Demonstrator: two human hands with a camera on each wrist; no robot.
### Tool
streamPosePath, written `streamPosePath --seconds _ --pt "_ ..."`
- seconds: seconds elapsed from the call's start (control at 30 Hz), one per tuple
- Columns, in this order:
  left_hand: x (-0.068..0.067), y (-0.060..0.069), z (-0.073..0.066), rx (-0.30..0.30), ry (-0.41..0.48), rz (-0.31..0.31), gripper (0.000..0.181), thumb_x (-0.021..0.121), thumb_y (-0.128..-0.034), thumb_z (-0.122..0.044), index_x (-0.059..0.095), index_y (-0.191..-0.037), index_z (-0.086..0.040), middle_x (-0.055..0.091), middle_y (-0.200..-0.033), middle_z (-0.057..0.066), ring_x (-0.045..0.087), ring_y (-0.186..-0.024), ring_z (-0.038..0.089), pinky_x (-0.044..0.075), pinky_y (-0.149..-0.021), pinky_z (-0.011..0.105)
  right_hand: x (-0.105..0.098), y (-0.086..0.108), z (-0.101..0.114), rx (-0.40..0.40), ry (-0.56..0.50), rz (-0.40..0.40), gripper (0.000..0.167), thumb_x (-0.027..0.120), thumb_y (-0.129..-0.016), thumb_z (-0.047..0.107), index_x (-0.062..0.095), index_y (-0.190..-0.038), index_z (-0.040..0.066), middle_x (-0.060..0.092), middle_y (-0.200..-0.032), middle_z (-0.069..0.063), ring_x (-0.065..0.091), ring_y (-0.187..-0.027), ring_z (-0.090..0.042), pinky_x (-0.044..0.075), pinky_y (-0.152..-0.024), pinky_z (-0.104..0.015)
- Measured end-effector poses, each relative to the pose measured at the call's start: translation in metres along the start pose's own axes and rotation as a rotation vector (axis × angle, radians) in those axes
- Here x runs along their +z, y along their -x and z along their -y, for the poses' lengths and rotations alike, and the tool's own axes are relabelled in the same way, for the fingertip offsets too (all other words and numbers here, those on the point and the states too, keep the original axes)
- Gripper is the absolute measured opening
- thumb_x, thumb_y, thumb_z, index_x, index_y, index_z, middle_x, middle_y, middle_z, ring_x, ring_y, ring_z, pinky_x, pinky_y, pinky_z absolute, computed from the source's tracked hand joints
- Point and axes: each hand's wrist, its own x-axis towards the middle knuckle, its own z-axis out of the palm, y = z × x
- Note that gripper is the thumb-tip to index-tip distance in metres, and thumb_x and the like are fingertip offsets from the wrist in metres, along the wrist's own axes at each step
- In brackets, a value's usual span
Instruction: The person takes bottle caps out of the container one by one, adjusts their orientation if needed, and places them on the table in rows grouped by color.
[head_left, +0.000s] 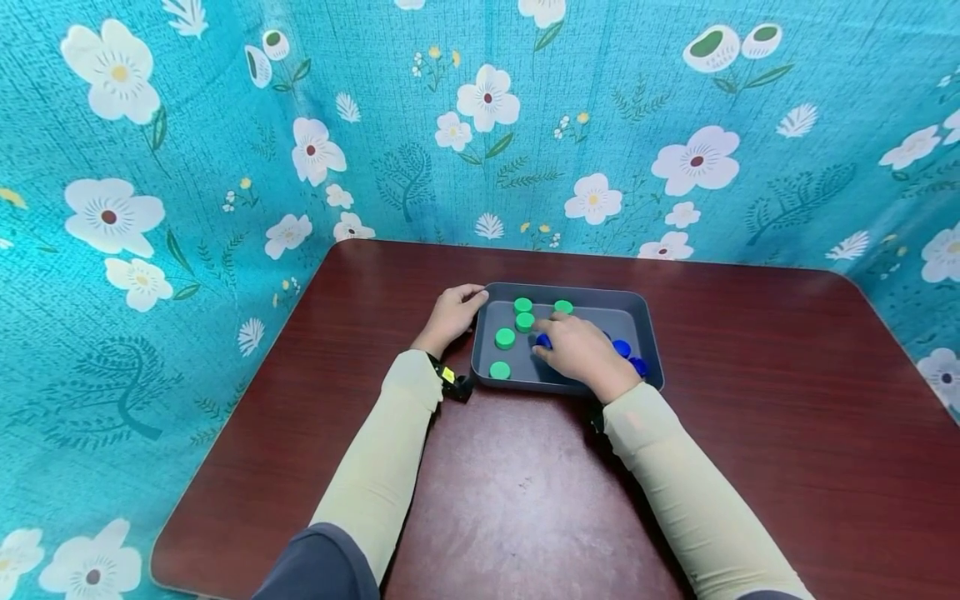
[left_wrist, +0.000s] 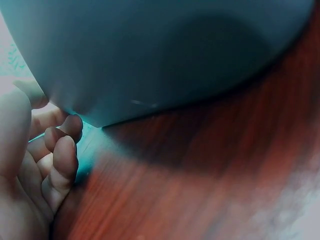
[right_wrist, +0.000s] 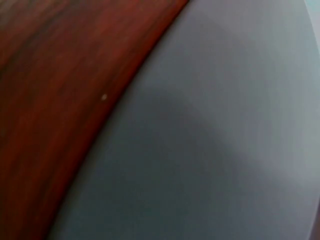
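Observation:
A dark grey rectangular tray (head_left: 645, 312) holds several round green bottle caps (head_left: 505, 338), mostly on its left side. Several blue bottle caps (head_left: 621, 348) lie toward its right end, partly hidden by my right hand. My left hand (head_left: 448, 318) grips the tray's rim at the back left corner; the left wrist view shows the curled fingers (left_wrist: 64, 157) beside the tray wall. Over the tray's middle, my right hand (head_left: 581, 346) pinches one blue bottle cap (head_left: 543, 340) between thumb and fingers. Only the tray's outer wall (right_wrist: 210, 150) and table fill the right wrist view.
The tray stands on a dark red-brown wooden table (head_left: 757, 383) with rounded corners. A blue flowered cloth (head_left: 420, 192) hangs behind the table and along its left side. Dark wrist gear (head_left: 456, 383) on the left wrist sits close to the tray's front left corner.

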Motion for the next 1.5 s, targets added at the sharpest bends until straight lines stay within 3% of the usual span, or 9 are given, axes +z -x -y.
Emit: streamPosePath --seconds 0.37,0.67,1.0,1.3,1.5 --pt "-0.0008 0.0003 -0.003 -0.001 -0.002 -0.001 0.04 0.054 -0.0992 -0.044 0.063 -0.129 -0.02 0.064 -0.112 0.0 0.061 -0.074 0.021 0.053 -0.061 0.034 0.0011 -0.0004 -0.0017 -0.042 -0.012 -0.011 0.038 0.071 -0.091 0.019 0.065 -0.127 0.008 0.062 -0.122 -0.014 0.06 -0.109 -0.032 0.049 -0.09 -0.05" --pt "-0.0022 0.0013 -0.0007 -0.003 0.015 0.006 0.04 0.055 -0.0991 -0.044 0.063 -0.13 -0.02 0.066 -0.099 0.002 0.059 -0.065 0.024 0.052 -0.061 0.034 0.0033 0.0005 0.0003 -0.066 -0.008 -0.015 0.03 0.067 -0.093 0.013 0.068 -0.122 0.008 0.062 -0.12 -0.013 0.062 -0.106 -0.031 0.051 -0.087 -0.048" --pt "-0.0024 0.0027 0.0003 0.007 0.017 0.012 0.04 0.054 -0.0991 -0.044 0.063 -0.13 -0.02 0.066 -0.096 0.002 0.058 -0.061 0.024 0.052 -0.061 0.035 0.0054 0.0011 -0.0004 -0.095 -0.015 -0.046 0.027 0.067 -0.093 0.011 0.069 -0.12 0.007 0.063 -0.116 -0.012 0.063 -0.103 -0.03 0.051 -0.085 -0.047" --pt "-0.0009 0.0024 -0.0017 0.011 -0.011 0.001 0.041 0.054 -0.0996 -0.044 0.063 -0.131 -0.02 0.063 -0.115 -0.002 0.06 -0.081 0.018 0.053 -0.062 0.034 0.0009 0.004 0.0001 -0.089 -0.009 -0.055 0.029 0.065 -0.094 0.011 0.068 -0.123 0.008 0.063 -0.116 -0.012 0.064 -0.101 -0.029 0.052 -0.085 -0.046" --pt "0.0 0.0028 -0.0013 0.0 0.012 0.002 0.04 0.054 -0.0992 -0.044 0.064 -0.131 -0.021 0.066 -0.106 -0.001 0.059 -0.073 0.021 0.052 -0.061 0.034 -0.0026 0.0073 0.0014 -0.097 -0.026 -0.072 0.029 0.065 -0.095 0.012 0.068 -0.123 0.008 0.062 -0.118 -0.013 0.063 -0.104 -0.029 0.051 -0.089 -0.046"
